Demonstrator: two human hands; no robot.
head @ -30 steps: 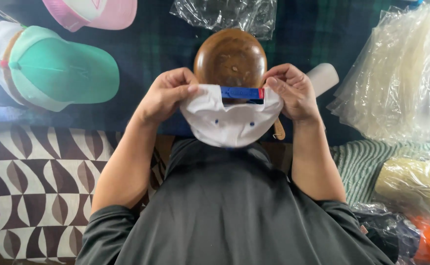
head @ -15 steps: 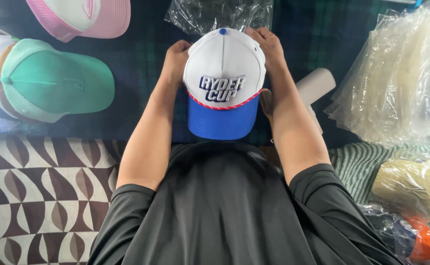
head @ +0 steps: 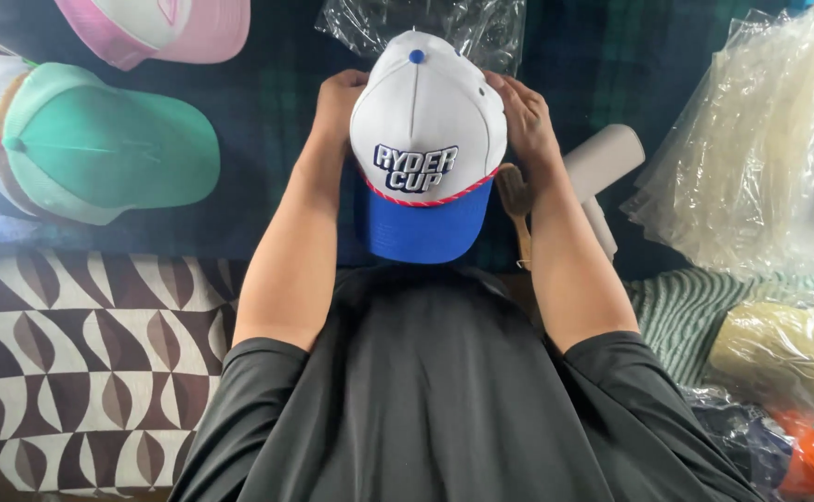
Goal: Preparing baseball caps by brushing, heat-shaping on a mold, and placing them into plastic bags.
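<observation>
1. Centrally, white cap (head: 425, 112) with blue brim (head: 421, 228) and red rope trim: held crown up, brim toward the person's body, apparently to keep its front panel in view.
2. Left hand (head: 337, 107): clasps the cap's left side.
3. Right hand (head: 523, 116): clasps the right side, steadying the crown evenly.
4. Clear plastic bag (head: 467, 23): just beyond the cap, on the dark plaid surface (head: 277, 121).
5. Green cap (head: 100, 149), pink cap (head: 165, 28): laid apart at left.
6. Stacked clear bags (head: 760, 149): right.
</observation>
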